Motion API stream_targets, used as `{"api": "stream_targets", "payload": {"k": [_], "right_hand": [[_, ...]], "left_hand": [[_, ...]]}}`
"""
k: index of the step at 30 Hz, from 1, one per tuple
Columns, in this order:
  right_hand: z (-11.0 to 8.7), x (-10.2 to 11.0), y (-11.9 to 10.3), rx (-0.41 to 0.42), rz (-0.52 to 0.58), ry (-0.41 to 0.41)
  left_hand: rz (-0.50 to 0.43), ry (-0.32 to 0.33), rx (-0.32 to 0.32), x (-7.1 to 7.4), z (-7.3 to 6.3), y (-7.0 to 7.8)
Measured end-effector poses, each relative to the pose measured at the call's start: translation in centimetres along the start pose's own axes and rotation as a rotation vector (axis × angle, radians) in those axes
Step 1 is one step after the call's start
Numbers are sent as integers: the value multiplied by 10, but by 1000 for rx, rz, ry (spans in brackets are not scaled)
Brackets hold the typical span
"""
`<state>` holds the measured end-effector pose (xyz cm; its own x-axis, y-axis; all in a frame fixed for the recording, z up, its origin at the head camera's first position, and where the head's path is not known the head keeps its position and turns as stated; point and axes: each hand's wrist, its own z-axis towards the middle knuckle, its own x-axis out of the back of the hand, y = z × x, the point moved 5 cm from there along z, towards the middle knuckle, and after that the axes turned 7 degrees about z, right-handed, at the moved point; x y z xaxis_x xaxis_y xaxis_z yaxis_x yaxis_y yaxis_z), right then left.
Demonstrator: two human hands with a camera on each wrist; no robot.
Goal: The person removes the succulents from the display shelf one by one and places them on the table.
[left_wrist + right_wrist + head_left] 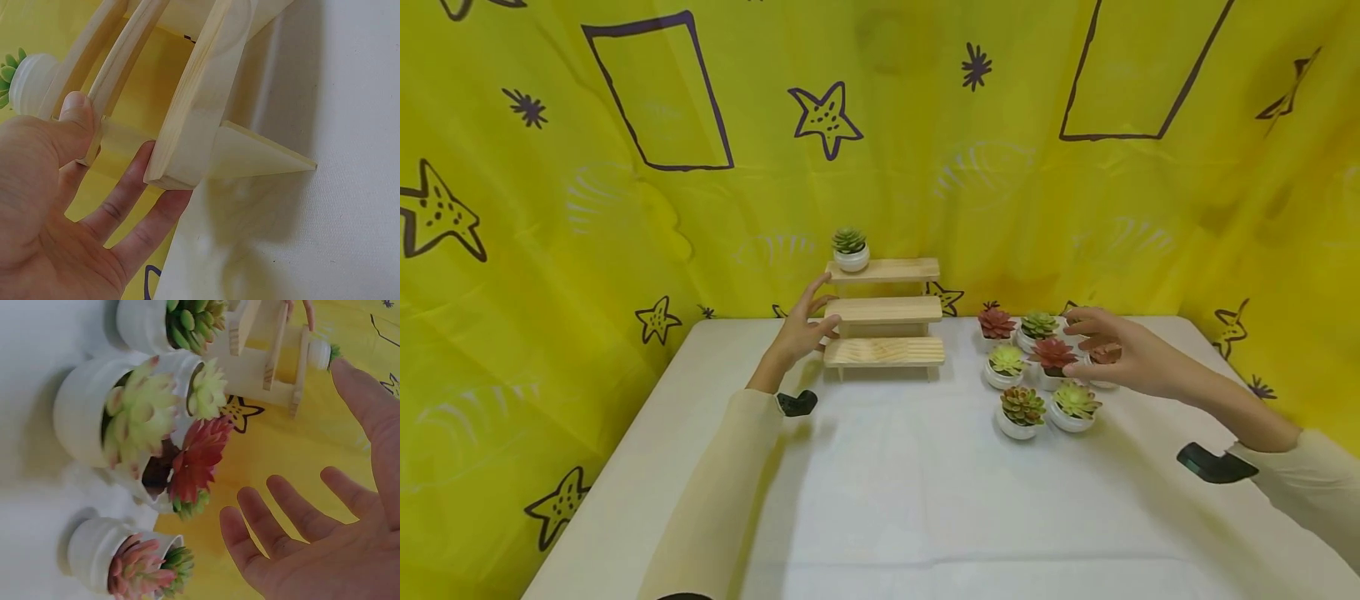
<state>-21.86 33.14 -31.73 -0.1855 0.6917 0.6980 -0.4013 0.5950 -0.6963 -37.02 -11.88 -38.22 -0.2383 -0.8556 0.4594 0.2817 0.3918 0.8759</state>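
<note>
My left hand (pixel 797 337) is at the left end of a three-step wooden stand (pixel 883 352), its fingers spread. In the left wrist view the thumb (pixel 76 115) lies against the middle step, and two fingertips meet the end of the lowest step (pixel 194 112). A green potted succulent (pixel 851 250) sits at the left of the top step. My right hand (pixel 1131 354) hovers, fingers spread and holding nothing, at the right of several succulents in white pots. Near it are a dark red succulent (pixel 1054 357) and a pinkish one (pixel 137 565), partly hidden in the head view.
The other pots stand close together: a red succulent (pixel 996 323) at the back, a yellow-green one (pixel 1006 360) at the left, and two (pixel 1022 407) in front. A white cloth covers the table (pixel 880 492). Yellow patterned curtain (pixel 887 192) hangs right behind the stand and along both sides.
</note>
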Motion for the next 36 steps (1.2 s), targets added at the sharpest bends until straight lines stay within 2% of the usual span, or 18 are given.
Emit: {"api": "stream_targets", "payload": {"k": [5, 11, 17, 28, 29, 36], "right_hand": [[16, -3, -10, 6, 9, -12], [36, -8, -22, 3, 43, -41], [59, -14, -37, 12, 67, -40], [103, -29, -58, 31, 38, -24], [107, -30, -59, 29, 37, -25], [128, -36, -71, 30, 99, -14]], "left_hand": [[6, 8, -19, 0, -1, 1], [-2, 3, 3, -1, -1, -1], [7, 0, 11, -1, -1, 0], [6, -9, 11, 0, -5, 3], [13, -5, 3, 0, -3, 0], [-10, -25, 18, 0, -3, 3]]}}
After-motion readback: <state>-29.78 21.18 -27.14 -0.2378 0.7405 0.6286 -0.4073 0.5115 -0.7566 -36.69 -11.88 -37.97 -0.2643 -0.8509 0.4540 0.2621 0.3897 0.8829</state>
